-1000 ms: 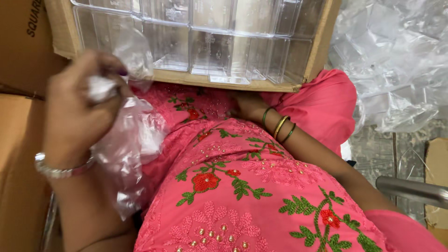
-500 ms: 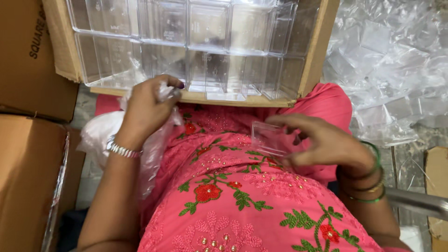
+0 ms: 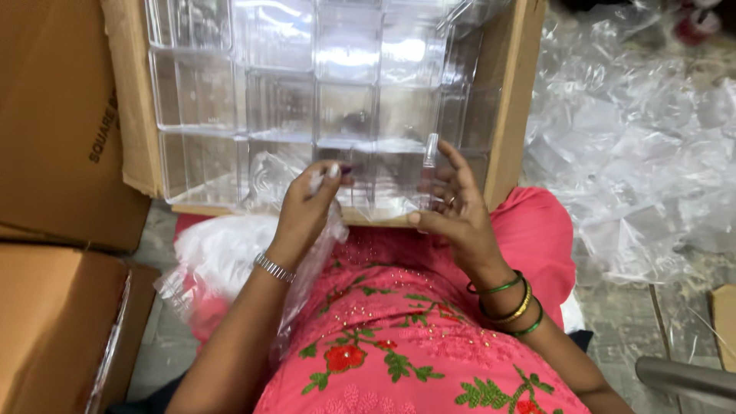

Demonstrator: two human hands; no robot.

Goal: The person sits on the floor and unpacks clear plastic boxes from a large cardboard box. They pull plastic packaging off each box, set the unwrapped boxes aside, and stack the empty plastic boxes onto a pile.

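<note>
A clear plastic organiser with several compartments (image 3: 284, 100) sits inside an open cardboard box (image 3: 514, 100) in front of my lap. My left hand (image 3: 307, 203) is raised at the box's near edge, fingers pinched on a thin plastic bag (image 3: 222, 261) that hangs down over my left thigh. My right hand (image 3: 452, 207) holds a small clear plastic piece (image 3: 429, 165) upright between thumb and fingers, just in front of the organiser's near right compartments. Both hands are close together, a little apart.
Brown cardboard boxes (image 3: 54, 115) stand at my left, another (image 3: 61, 330) lower left. A heap of crumpled clear plastic wrap (image 3: 644, 153) covers the floor at right. A grey metal tube (image 3: 682, 376) shows at the lower right. My lap wears pink embroidered cloth.
Both hands have risen from my lap to the box's near edge. The right hand came out from beside me and now holds the clear piece upright. The view has tilted up.
</note>
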